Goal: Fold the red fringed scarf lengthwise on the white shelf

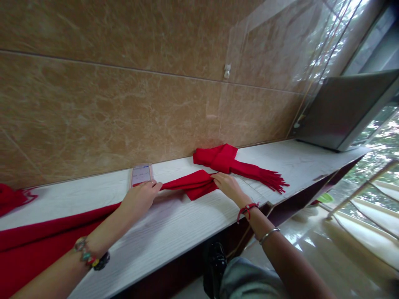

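Observation:
A long red scarf point(59, 232) stretches along the white countertop from the lower left toward the middle. My left hand point(145, 192) is closed around a gathered stretch of it. On the right, my right hand point(226, 185) pinches the folded part of the same scarf point(196, 182), which is doubled over between my hands. Just behind my right hand lies a second red scarf point(215, 155), folded and wrapped, with its fringed end pointing right. It rests apart from my fingers.
A small framed card point(141, 173) lies near the wall behind my left hand. More red cloth point(14, 197) sits at the far left. A tiled wall point(124, 104) borders the white countertop point(174, 228). A large grey box-like object point(343, 108) stands at the right end, near a railing point(358, 195).

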Demonstrator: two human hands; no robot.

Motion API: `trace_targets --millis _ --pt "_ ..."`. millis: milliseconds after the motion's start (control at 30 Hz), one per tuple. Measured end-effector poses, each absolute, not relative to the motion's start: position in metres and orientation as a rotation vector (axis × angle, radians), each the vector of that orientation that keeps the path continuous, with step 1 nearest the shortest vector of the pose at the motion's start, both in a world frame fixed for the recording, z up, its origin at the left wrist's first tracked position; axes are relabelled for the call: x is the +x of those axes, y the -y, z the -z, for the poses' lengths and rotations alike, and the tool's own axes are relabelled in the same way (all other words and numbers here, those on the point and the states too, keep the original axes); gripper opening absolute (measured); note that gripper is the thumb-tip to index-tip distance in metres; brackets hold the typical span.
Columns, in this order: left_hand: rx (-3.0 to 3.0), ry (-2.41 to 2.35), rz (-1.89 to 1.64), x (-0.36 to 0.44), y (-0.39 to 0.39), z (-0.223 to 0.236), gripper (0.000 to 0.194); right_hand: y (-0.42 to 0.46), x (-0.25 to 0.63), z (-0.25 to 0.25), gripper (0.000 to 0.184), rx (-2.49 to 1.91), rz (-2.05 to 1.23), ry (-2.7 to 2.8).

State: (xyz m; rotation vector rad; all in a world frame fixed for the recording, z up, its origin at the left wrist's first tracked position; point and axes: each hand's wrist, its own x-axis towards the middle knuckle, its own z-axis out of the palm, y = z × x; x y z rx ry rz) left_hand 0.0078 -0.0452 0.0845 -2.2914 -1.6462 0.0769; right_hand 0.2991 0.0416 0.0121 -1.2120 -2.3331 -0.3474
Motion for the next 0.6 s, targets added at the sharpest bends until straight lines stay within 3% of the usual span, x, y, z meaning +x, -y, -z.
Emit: trace_targets --millis 100,367,600 --pt "-2.276 1.634 -0.041 0.011 0.051 -0.086 0.035 -0.042 0.302 -0.012 0.027 -1.292 0.285 2.248" --pt "-2.469 1.609 -0.175 0.029 0.063 -0.025 0.054 -0.042 0.307 -0.008 0.028 -1.425 0.183 2.325" --pt "-2.334 1.761 -0.077 -0.002 0.051 -0.049 0.044 -0.036 0.285 -0.016 0.033 -1.398 0.097 2.361"
